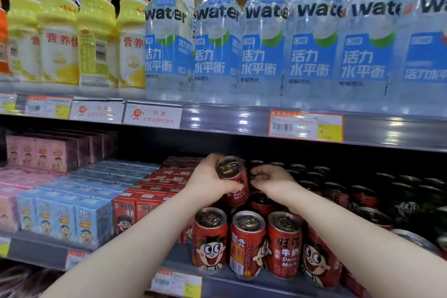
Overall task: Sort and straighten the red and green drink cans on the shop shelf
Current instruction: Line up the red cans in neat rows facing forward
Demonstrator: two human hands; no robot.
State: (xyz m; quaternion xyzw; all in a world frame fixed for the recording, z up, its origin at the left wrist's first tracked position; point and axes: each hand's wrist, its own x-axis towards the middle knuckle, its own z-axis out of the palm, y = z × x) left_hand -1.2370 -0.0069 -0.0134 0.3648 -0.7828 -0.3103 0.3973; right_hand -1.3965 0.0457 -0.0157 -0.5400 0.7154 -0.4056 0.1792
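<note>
You are gripping one red can with your left hand, fingers and thumb curling round its side. You are holding it lifted above the other cans on the lower shelf, tilted so that its ring-pull top is facing you. Your right hand is sitting just beside that can on its right, fingers bending in toward it and toward the dark can tops behind. Whether it is pinching anything cannot be told from here.

Below your wrists, four front red cans are standing upright at the shelf edge, close together. Their labels are turning different ways: two are showing the cartoon face, two are showing text. More red cans are filling the rows behind them. The green cans are standing at the far right of the same shelf, next to the red ones.

To the left, red cartons, blue cartons and pink cartons are sitting in blocks. On the upper shelf, water bottles are lining up beside yellow bottles, and an orange-edged price tag is hanging on the rail.
</note>
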